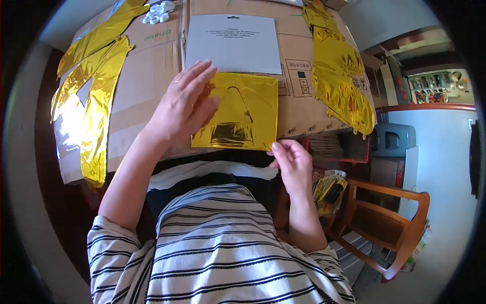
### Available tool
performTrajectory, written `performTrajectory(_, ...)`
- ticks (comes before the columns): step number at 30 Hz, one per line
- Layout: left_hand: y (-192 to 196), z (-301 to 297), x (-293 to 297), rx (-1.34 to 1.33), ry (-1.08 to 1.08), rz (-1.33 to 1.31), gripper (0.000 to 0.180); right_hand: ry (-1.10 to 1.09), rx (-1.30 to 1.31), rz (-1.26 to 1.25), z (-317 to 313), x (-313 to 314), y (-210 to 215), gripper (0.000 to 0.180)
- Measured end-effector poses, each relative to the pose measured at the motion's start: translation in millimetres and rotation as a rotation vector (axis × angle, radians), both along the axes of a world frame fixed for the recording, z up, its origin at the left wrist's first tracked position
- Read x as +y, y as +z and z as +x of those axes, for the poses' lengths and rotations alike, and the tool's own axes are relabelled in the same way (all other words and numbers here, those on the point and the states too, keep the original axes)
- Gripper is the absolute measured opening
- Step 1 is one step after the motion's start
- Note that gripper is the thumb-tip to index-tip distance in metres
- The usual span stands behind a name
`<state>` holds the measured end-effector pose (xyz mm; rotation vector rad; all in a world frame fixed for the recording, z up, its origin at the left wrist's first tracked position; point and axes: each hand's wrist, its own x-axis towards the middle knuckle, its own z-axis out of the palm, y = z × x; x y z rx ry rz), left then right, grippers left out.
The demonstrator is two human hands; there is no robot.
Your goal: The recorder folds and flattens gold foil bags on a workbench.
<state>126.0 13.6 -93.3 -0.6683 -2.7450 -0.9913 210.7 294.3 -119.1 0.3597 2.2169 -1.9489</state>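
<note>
surface (144, 76), 1: brown cardboard, printed in places, wide and bowed by the lens. right of it, 1 wooden chair (382, 218).

gold foil, right pile (336, 66): crumpled lengths overlapping along the right side of the surface; count not separable. gold foil, left group (101, 91): at least 2 pieces, one a slanting strip, one below it with two long legs, the longer reaching the front edge.

pale sheet (233, 45), 1: flat, hang slot at top, small print below; could be a pouch, contents cannot be told. lies at the middle of the surface.

gold square (260, 101), 1: flat, shiny, just below the sheet, its lower edge near the front edge of the surface. a thin dark bent line and a dark patch show on its face.

left hand (188, 101): over the square's left side; grip wide, fingers extended, thumb apart, nothing seen held. contact with the foil cannot be told. right hand (291, 162): grip narrow, thumb and fingers pinching the square's lower right corner.

clear bag (329, 192), 1: beside the chair; gold and black contents, not countable through the plastic.

white rings (158, 12): several, small, heaped at the far left; exact count unclear.
</note>
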Motion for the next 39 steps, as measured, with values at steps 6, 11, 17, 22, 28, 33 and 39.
performTrajectory(6, -18, 11, -6, 0.084, -0.037, -0.301, 0.073, 0.042, 0.247, 0.374, -5, 8, 7, 0.021)
performTrajectory(11, -16, 9, -12, 0.081, -0.053, -0.161, 0.066, 0.333, 0.984, 1.014, -10, 8, 28, 0.047)
performTrajectory(17, -8, 11, -23, -0.029, -0.032, 0.114, 0.051, 0.638, 1.112, 1.107, -34, -8, 18, 0.045)
performTrajectory(22, -3, 19, -41, -0.094, -0.016, 0.165, 0.049, 0.684, 1.142, 1.049, -38, -8, 16, 0.031)
performTrajectory(28, 10, 12, -44, -0.119, -0.116, 0.272, 0.048, 0.647, 1.038, 0.858, -47, -3, 44, 0.029)
performTrajectory(33, 9, -40, -38, -0.433, -0.283, 0.711, 0.064, 0.464, 0.585, 0.654, -90, -2, 114, 0.013)
performTrajectory(39, 12, -52, -9, -1.047, -0.246, 1.181, 0.055, 0.537, 0.226, 0.282, -210, 12, 124, 0.020)
